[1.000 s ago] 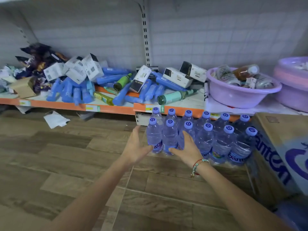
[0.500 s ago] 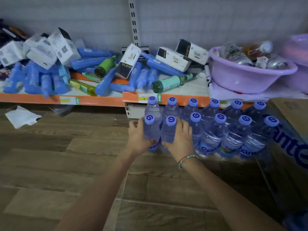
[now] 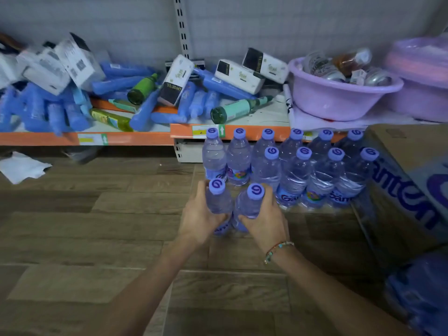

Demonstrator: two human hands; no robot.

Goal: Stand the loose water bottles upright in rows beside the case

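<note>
Here your left hand (image 3: 197, 218) wraps its fingers around a clear plastic water bottle with a purple cap (image 3: 218, 198), and your right hand (image 3: 263, 220) curls the same way around a second clear purple-capped water bottle (image 3: 249, 202) just beside it; the two bottles touch each other between your palms and lean slightly toward you, their bases near the wood-plank floor (image 3: 97, 226), though whether they rest on it you cannot tell because your hands cover the lower parts. A beaded bracelet (image 3: 277, 249) circles your right wrist. Directly behind the held pair stand the upright rows of clear water bottles with purple caps (image 3: 294, 170), a back row along the foot of the shelf and a front row nearer you, packed side by side and running to the right until they meet the brown cardboard case with blue lettering (image 3: 409, 180) at the right edge of the floor. Above them the orange-edged white store shelf (image 3: 145, 138) carries a heap of blue plastic tubes (image 3: 36, 112), white cartons with dark ends (image 3: 238, 75), a green bottle lying on its side (image 3: 143, 88) and, toward its right end, a lilac plastic basin (image 3: 339, 98) filled with bottles and cans. A crumpled white paper (image 3: 21, 167) lies on the floor near the left edge, under the shelf lip.
</note>
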